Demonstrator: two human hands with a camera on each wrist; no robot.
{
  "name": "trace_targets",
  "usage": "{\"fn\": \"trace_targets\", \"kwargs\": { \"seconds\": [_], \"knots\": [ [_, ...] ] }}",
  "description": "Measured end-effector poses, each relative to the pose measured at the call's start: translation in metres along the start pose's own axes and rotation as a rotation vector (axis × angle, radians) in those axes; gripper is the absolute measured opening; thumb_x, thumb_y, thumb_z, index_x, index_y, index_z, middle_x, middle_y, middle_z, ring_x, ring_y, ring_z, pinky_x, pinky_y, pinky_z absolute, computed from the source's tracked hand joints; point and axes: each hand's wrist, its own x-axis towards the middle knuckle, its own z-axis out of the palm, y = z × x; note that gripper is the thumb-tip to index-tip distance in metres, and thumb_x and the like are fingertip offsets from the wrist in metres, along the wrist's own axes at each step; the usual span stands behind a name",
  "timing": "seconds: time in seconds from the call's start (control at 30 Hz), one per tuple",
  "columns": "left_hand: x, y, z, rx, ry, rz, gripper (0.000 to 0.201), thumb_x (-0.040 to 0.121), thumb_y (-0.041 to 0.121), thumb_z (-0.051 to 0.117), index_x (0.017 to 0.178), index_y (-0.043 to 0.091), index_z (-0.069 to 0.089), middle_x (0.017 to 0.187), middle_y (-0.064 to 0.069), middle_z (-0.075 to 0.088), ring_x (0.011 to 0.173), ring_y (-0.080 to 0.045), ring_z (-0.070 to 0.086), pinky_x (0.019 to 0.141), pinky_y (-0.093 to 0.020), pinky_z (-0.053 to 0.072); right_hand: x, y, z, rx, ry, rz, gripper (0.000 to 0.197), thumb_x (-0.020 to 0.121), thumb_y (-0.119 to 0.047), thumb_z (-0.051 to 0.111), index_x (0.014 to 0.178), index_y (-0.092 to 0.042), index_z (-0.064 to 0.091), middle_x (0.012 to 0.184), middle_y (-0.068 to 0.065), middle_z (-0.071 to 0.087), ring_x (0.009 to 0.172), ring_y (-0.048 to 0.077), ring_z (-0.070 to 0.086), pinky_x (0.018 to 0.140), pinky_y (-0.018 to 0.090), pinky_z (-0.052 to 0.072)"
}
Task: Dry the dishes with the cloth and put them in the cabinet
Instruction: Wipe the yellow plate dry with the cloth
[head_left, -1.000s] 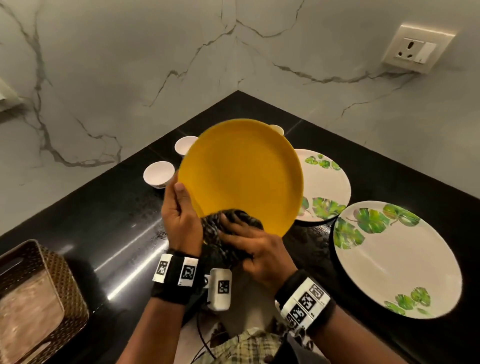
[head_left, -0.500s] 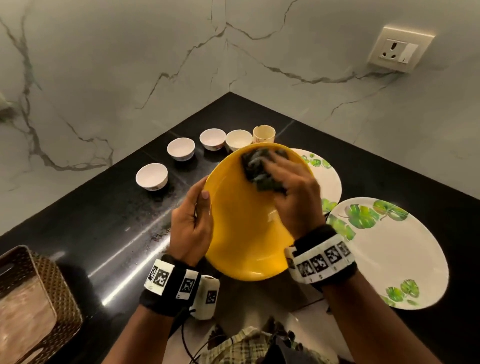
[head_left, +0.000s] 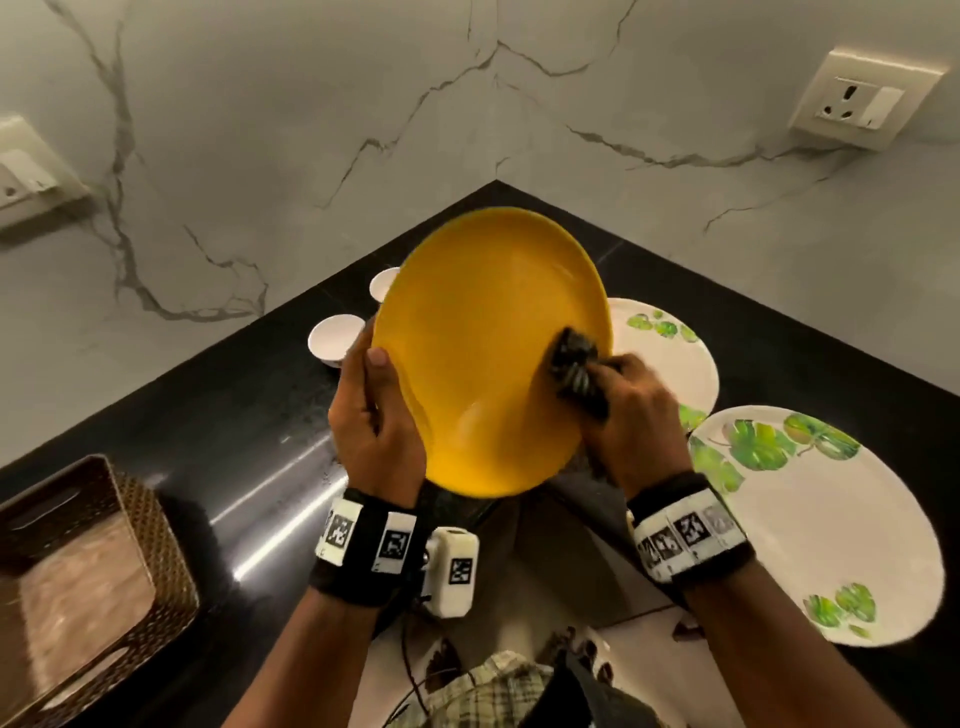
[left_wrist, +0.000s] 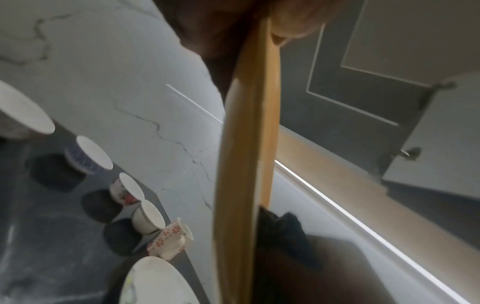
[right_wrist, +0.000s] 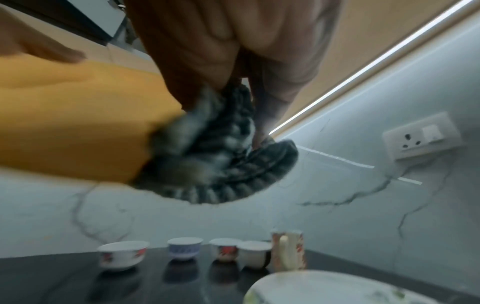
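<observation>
While the left hand (head_left: 376, 431) clamped the yellow plate's (head_left: 488, 353) left rim, right-hand fingers (head_left: 631, 374), bunched round the cloth (head_left: 576, 364), pressed its right edge.

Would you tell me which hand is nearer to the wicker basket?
Left. The left hand grips the yellow plate's left rim, on the wicker basket's side; the right hand wipes the far rim.

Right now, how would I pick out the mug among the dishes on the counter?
Find the corner where the two marble walls meet above the black counter. A row of small white bowls runs toward it; the mug ends that row, by the leaf plate. Alone there, it is tall, handled, with red flowers.
</observation>
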Motion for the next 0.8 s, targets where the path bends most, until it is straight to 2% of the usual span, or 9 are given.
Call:
{"fn": "trace_targets", "kwargs": {
  "seconds": [0.13, 0.27, 0.37, 0.47, 0.53, 0.63, 0.73, 0.77, 0.8],
  "knots": [
    [0.005, -0.008, 0.013, -0.038, 0.117, -0.202, 0.048, 0.107, 0.040, 0.035, 0.147, 0.017, 0.048, 0.142, -0.007, 0.058, 0.129, -0.022, 0.057, 0.107, -0.053, 0.048, -0.043, -0.026, 0.024, 0.186, -0.174, -0.250, 0.034, 0.078, -0.009, 0.078, 0.112, -0.009, 0.075, 0.103, 0.011, 0.065, 0.090, 0.033, 0.064, 0.076, 0.041, 0.056],
    [-0.013, -0.013, 0.025, -0.041, 0.022, -0.212, 0.036, 0.110, 0.034, 0.036, 0.142, 0.029, 0.050, 0.136, 0.016, 0.058, 0.126, 0.002, 0.055, 0.108, -0.032, 0.048, -0.035, -0.058, 0.025, 0.362, -0.152, -0.507, 0.030, 0.098, -0.020, 0.059, 0.120, -0.007, 0.073, 0.120, 0.015, 0.067, 0.106, 0.036, 0.063, 0.090, 0.040, 0.053],
    [-0.026, -0.009, 0.030, -0.049, -0.132, -0.181, 0.035, 0.108, 0.035, 0.038, 0.140, 0.035, 0.052, 0.132, 0.020, 0.062, 0.124, -0.003, 0.059, 0.105, -0.033, 0.050, -0.005, -0.059, 0.014, 0.286, -0.042, -0.562, 0.029, 0.094, -0.009, 0.067, 0.123, -0.007, 0.072, 0.129, 0.016, 0.066, 0.109, 0.038, 0.062, 0.098, 0.040, 0.050],
    [-0.036, -0.007, 0.029, 0.001, -0.241, -0.097, 0.034, 0.110, 0.019, 0.037, 0.141, 0.029, 0.047, 0.119, 0.045, 0.059, 0.112, 0.016, 0.058, 0.090, -0.008, 0.048, 0.034, -0.039, -0.006, 0.181, 0.095, -0.438, 0.037, 0.088, -0.002, 0.074, 0.125, -0.006, 0.070, 0.129, 0.016, 0.066, 0.118, 0.034, 0.060, 0.106, 0.039, 0.046],
    [-0.040, -0.003, 0.025, -0.008, -0.230, -0.065, 0.035, 0.110, 0.012, 0.034, 0.140, 0.027, 0.042, 0.114, 0.052, 0.055, 0.104, 0.021, 0.058, 0.082, -0.006, 0.049, 0.052, -0.014, -0.020, 0.133, 0.192, -0.289, 0.035, 0.090, -0.003, 0.073, 0.124, -0.004, 0.069, 0.126, 0.016, 0.066, 0.116, 0.031, 0.062, 0.104, 0.040, 0.050],
    [-0.031, 0.004, 0.021, -0.005, -0.078, 0.061, 0.034, 0.108, 0.007, 0.034, 0.139, 0.014, 0.046, 0.112, 0.042, 0.060, 0.092, 0.013, 0.062, 0.078, -0.011, 0.050, 0.047, 0.016, -0.021, 0.004, 0.243, -0.039, 0.031, 0.087, -0.007, 0.075, 0.117, -0.002, 0.066, 0.118, 0.017, 0.063, 0.099, 0.033, 0.066, 0.085, 0.042, 0.059],
    [-0.013, 0.005, 0.024, -0.020, 0.052, 0.011, 0.035, 0.109, 0.019, 0.034, 0.138, 0.012, 0.052, 0.121, 0.008, 0.067, 0.104, -0.010, 0.066, 0.086, -0.022, 0.055, 0.008, 0.011, -0.001, 0.004, 0.038, 0.147, 0.033, 0.084, -0.014, 0.076, 0.113, -0.004, 0.063, 0.108, 0.017, 0.060, 0.088, 0.038, 0.064, 0.074, 0.042, 0.055],
    [-0.009, 0.003, 0.025, -0.036, 0.073, -0.031, 0.035, 0.110, 0.021, 0.034, 0.138, 0.011, 0.053, 0.121, 0.006, 0.068, 0.106, -0.010, 0.066, 0.087, -0.021, 0.054, -0.008, 0.003, 0.005, 0.060, -0.039, 0.139, 0.034, 0.082, -0.016, 0.077, 0.111, -0.006, 0.062, 0.108, 0.015, 0.059, 0.088, 0.037, 0.064, 0.075, 0.040, 0.054],
    [-0.006, 0.001, 0.026, -0.050, 0.088, -0.072, 0.034, 0.110, 0.023, 0.035, 0.137, 0.013, 0.053, 0.118, 0.015, 0.068, 0.106, -0.004, 0.065, 0.087, -0.019, 0.053, -0.024, -0.009, 0.010, 0.134, -0.098, 0.079, 0.036, 0.080, -0.016, 0.079, 0.111, -0.008, 0.062, 0.110, 0.013, 0.059, 0.089, 0.035, 0.064, 0.077, 0.039, 0.054]
  ]
}}
